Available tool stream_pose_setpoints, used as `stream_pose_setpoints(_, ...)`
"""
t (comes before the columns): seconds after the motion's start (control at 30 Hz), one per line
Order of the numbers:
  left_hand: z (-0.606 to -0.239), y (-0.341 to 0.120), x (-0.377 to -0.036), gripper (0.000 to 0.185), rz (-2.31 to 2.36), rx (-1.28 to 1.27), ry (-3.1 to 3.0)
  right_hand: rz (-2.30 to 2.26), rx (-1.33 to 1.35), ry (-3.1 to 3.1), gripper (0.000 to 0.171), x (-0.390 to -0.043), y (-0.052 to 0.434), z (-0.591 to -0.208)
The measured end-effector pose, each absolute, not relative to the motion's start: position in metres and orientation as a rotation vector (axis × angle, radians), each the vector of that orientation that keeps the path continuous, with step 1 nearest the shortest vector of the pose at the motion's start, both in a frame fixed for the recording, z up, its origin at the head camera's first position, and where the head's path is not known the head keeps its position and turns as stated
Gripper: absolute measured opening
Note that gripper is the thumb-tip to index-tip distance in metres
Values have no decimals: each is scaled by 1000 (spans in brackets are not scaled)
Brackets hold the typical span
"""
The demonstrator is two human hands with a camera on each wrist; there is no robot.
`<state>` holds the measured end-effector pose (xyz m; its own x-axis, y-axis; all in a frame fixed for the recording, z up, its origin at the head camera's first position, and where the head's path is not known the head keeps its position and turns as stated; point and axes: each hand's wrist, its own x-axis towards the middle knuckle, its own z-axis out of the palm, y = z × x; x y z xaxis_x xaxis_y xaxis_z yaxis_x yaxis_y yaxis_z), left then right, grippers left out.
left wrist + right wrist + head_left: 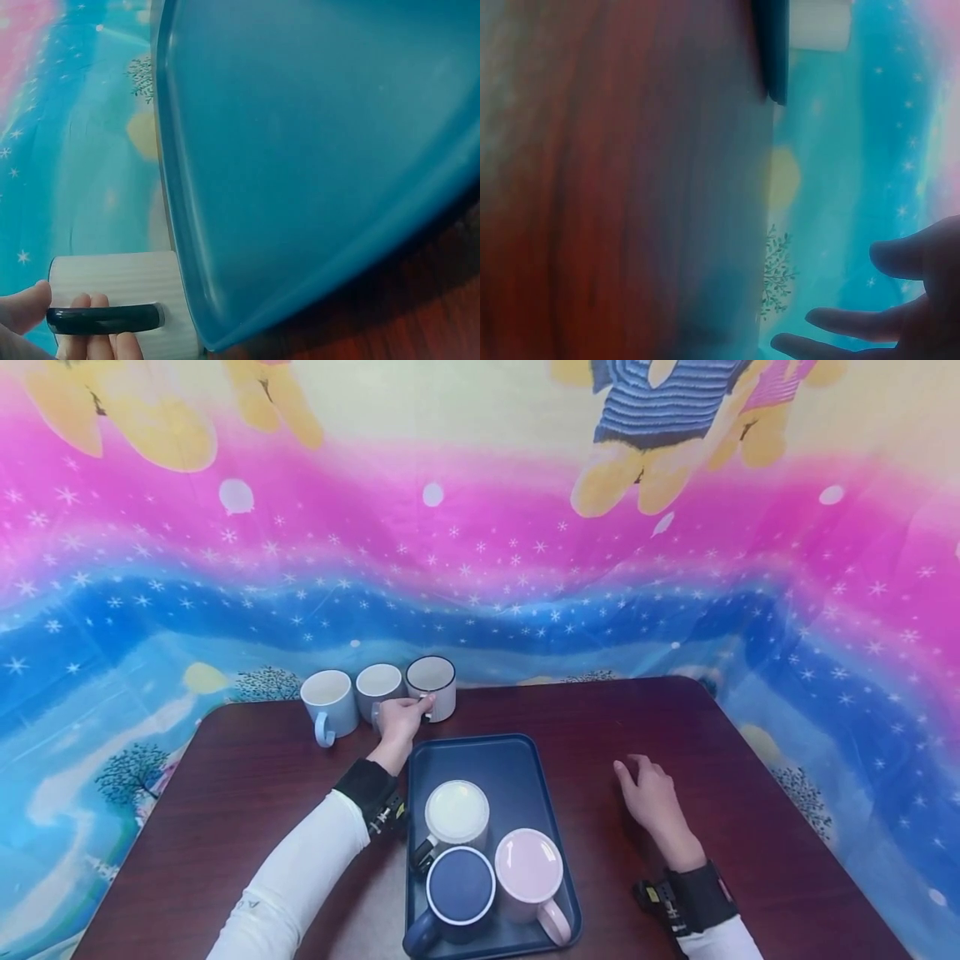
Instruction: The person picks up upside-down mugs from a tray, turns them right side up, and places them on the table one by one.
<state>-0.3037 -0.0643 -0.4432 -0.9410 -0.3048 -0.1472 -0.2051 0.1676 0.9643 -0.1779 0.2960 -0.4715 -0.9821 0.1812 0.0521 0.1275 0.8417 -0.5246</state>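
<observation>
White with a black rim, the ribbed mug (432, 686) stands at the table's (247, 777) far edge, just behind the blue tray (517, 760) and beside two pale mugs (352, 697). The left hand (399, 720) grips its black handle (105, 319), fingers (94, 346) curled round it. The right hand (651, 793) rests on the table, fingers relaxed and holding nothing.

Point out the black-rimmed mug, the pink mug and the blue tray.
black-rimmed mug (437, 692): head view, on its white side wall.
pink mug (528, 863): head view, on its inside.
blue tray (517, 758): head view, on its bare floor.
</observation>
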Motion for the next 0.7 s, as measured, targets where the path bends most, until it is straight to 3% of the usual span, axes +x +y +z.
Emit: stream_pose_setpoints(0.7,-430,-88,-277,42,-1962,329,-2404,839,-196,-2905,53,-187,278,-465)
